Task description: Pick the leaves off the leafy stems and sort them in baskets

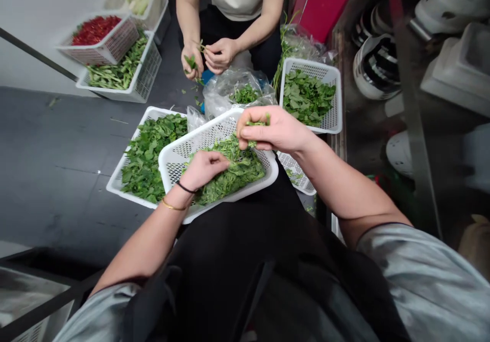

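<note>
A white perforated basket (174, 159) rests on my lap, filled with green leafy sprigs (239, 171). My left hand (202, 168) reaches into the pile with its fingers curled around some leaves. My right hand (273, 130) hovers over the basket's far rim, pinching a small green sprig (257, 123) between thumb and fingers.
A person sits opposite, both hands (209, 56) picking a sprig. Around us stand a basket of greens (143, 158) at left, a basket of leaves (310, 97) at right, and a plastic bag of greens (239, 92). Far left are baskets with red chillies (95, 30) and green stalks (118, 71).
</note>
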`<state>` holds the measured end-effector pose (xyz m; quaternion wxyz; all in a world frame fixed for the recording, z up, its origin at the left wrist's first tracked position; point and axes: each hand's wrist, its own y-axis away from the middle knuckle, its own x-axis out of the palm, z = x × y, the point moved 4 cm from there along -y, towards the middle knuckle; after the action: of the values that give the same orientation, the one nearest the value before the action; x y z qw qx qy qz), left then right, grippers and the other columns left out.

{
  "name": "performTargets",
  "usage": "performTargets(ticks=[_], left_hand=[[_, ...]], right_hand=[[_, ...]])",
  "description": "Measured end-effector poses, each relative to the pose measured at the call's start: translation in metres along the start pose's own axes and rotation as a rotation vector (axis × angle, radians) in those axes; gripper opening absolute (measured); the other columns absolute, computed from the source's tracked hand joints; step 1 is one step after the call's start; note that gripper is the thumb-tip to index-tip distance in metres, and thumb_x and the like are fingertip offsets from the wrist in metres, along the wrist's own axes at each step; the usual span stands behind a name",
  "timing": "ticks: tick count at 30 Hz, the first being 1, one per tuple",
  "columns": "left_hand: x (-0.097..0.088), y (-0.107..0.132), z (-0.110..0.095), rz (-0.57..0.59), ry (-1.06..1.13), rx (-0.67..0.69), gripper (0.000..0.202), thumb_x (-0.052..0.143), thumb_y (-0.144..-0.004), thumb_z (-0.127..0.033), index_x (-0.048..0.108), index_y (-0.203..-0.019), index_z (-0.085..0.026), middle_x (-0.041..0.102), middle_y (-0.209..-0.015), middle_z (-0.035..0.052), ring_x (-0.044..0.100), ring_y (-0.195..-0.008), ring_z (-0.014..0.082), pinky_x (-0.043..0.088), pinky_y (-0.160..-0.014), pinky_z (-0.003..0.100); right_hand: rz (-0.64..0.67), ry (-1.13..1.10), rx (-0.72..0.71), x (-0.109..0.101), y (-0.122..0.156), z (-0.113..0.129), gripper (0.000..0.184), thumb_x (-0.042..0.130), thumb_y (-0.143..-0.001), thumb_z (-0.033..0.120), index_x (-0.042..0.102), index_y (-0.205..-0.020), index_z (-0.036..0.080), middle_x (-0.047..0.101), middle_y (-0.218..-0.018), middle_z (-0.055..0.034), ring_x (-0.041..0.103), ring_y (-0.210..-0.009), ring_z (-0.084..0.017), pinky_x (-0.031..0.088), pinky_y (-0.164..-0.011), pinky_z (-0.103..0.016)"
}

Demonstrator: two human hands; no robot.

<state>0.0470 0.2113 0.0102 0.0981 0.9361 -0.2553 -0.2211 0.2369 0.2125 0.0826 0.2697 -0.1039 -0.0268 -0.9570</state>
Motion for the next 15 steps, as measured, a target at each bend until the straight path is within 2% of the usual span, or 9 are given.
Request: performTargets(ticks=[3, 7, 11, 13, 15], left_hand=[[-0.023, 0.018, 0.005, -0.157, 0.427, -0.113, 0.033, 0.085, -0.059, -0.040, 0.063, -0.060, -0.016, 0.053, -0.049, -0.0025, 0.037, -0.040, 0.0059, 0.023, -0.041, 0.020], [-0.025, 0.030, -0.002, -0.287, 0.715, -0.087, 0.039, 0.091, -0.051, -0.037, 0.059, -0.060, -0.016, 0.056, -0.051, -0.0022, 0.043, -0.041, 0.0050, 0.027, -0.039, 0.016], [-0.008, 0.028, -0.008, -0.301, 0.767, -0.051, 0.039, 0.088, -0.056, -0.038, 0.056, -0.061, -0.017, 0.050, -0.046, -0.0057, 0.040, -0.038, 0.0047, 0.030, -0.038, 0.016], [-0.002, 0.028, -0.007, -0.340, 0.739, -0.008, 0.038, 0.086, -0.060, -0.039, 0.054, -0.061, -0.018, 0.046, -0.045, -0.0075, 0.038, -0.037, 0.0049, 0.029, -0.038, 0.018], [0.000, 0.030, -0.007, -0.385, 0.638, 0.057, 0.035, 0.085, -0.064, -0.038, 0.055, -0.063, -0.019, 0.047, -0.047, -0.0070, 0.039, -0.039, 0.0057, 0.029, -0.040, 0.019]], right_hand=[[-0.053, 0.057, 0.101, 0.000, -0.003, -0.016, 0.027, 0.076, -0.082, 0.036, 0.065, -0.095, 0.014, 0.060, -0.063, 0.0032, 0.039, -0.045, -0.004, 0.025, -0.040, -0.018], [-0.138, 0.178, 0.181, 0.016, -0.010, -0.037, 0.029, 0.073, -0.082, 0.036, 0.066, -0.098, 0.013, 0.054, -0.060, 0.0048, 0.044, -0.049, -0.007, 0.033, -0.046, -0.020], [-0.122, 0.304, 0.081, 0.041, -0.018, -0.044, 0.044, 0.081, -0.072, 0.040, 0.065, -0.104, 0.014, 0.067, -0.084, -0.0015, 0.058, -0.072, -0.014, 0.046, -0.065, -0.026], [-0.156, 0.362, 0.042, 0.045, -0.020, -0.047, 0.047, 0.081, -0.071, 0.043, 0.065, -0.105, 0.014, 0.069, -0.095, -0.0044, 0.060, -0.084, -0.017, 0.048, -0.076, -0.030], [-0.194, 0.391, 0.031, 0.043, -0.019, -0.051, 0.046, 0.077, -0.074, 0.047, 0.066, -0.103, 0.013, 0.069, -0.096, -0.0054, 0.061, -0.089, -0.019, 0.048, -0.080, -0.033]])
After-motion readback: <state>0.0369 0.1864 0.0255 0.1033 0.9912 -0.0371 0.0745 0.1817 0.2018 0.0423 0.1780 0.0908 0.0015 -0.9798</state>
